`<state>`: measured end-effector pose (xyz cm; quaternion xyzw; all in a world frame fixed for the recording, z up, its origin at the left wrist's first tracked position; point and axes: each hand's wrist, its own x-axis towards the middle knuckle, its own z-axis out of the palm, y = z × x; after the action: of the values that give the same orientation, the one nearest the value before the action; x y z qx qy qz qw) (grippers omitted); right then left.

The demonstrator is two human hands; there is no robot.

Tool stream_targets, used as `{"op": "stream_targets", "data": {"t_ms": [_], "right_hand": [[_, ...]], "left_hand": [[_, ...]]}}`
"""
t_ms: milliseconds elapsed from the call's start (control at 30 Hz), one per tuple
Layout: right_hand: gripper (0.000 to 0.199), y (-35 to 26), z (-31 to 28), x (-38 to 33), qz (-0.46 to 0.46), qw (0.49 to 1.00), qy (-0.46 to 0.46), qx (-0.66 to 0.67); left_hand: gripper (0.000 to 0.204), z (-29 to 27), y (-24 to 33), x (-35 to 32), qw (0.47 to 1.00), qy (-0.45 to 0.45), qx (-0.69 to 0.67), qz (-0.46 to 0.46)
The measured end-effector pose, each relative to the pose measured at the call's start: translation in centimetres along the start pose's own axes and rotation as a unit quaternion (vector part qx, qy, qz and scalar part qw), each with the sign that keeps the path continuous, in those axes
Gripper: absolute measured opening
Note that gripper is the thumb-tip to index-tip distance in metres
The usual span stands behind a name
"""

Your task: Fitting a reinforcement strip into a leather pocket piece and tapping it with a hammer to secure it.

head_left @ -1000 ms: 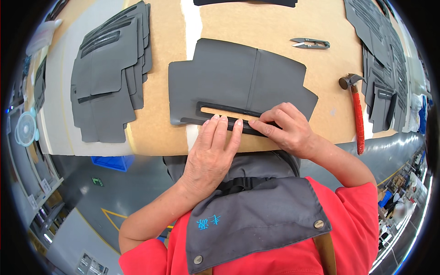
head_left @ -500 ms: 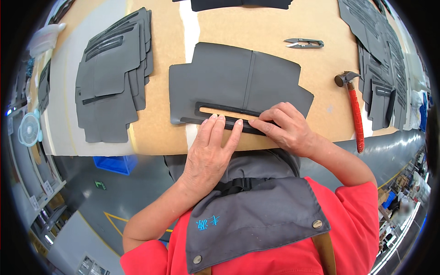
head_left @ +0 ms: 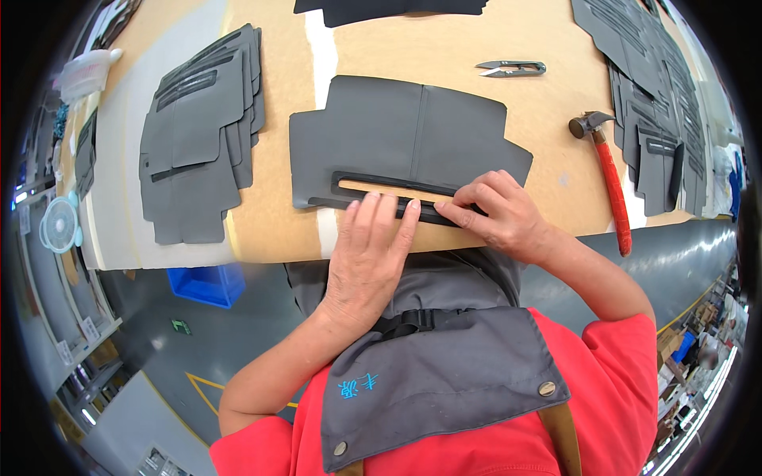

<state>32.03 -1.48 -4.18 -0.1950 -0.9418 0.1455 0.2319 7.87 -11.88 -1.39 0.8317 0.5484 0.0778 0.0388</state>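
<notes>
A flat dark grey panel (head_left: 365,131) with stepped corners and a vertical seam lies on the table in front of me. Along its near side runs a long slot framed in black strip (head_left: 397,183). My left hand (head_left: 367,250) rests with fingers spread and extended, the tips pressing the black edge below the slot. At the slot's right part, my right hand (head_left: 500,213) has curled fingers, with thumb and forefinger pinching the black edge strip. The fingers hide part of that strip.
A red-handled hammer (head_left: 609,178) and small thread snips (head_left: 512,69) lie to the right. Similar grey panels form a left stack (head_left: 194,143) and a right stack (head_left: 655,103). Black pieces (head_left: 389,9) lie at the far edge. A blue bin (head_left: 208,285) stands below the table.
The whole view has shifted slightly. My right hand has moved a little to the right along the black strip; my left hand stays in nearly the same place on the panel.
</notes>
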Motion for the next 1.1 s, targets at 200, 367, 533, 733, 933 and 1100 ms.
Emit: {"op": "stream_targets", "data": {"t_ms": [200,367,533,733,933,1100], "right_hand": [[0.047,0.0,0.1,-0.2,-0.005,1.0,0.003,-0.01],[0.046,0.2,-0.3,-0.7,0.009,1.0,0.01,0.007],[0.044,0.1,-0.6,-0.7,0.003,1.0,0.003,0.014],[0.044,0.0,-0.8,-2.0,0.002,1.0,0.015,0.007],[0.039,0.1,-1.1,-2.5,0.063,0.998,0.015,0.022],[0.04,0.2,-1.5,-3.0,0.032,0.999,0.005,-0.005]], "left_hand": [[0.058,0.9,1.5,0.2,1.0,0.002,-0.002,-0.011],[0.056,0.9,2.3,0.6,1.0,0.007,0.011,-0.005],[0.055,1.3,2.8,0.6,1.0,0.0,0.008,-0.003],[0.056,1.1,3.5,0.8,1.0,-0.003,-0.019,0.003],[0.055,1.3,3.6,1.2,1.0,0.004,-0.018,0.002],[0.056,1.5,3.7,1.2,0.999,-0.001,-0.036,0.008]]}}
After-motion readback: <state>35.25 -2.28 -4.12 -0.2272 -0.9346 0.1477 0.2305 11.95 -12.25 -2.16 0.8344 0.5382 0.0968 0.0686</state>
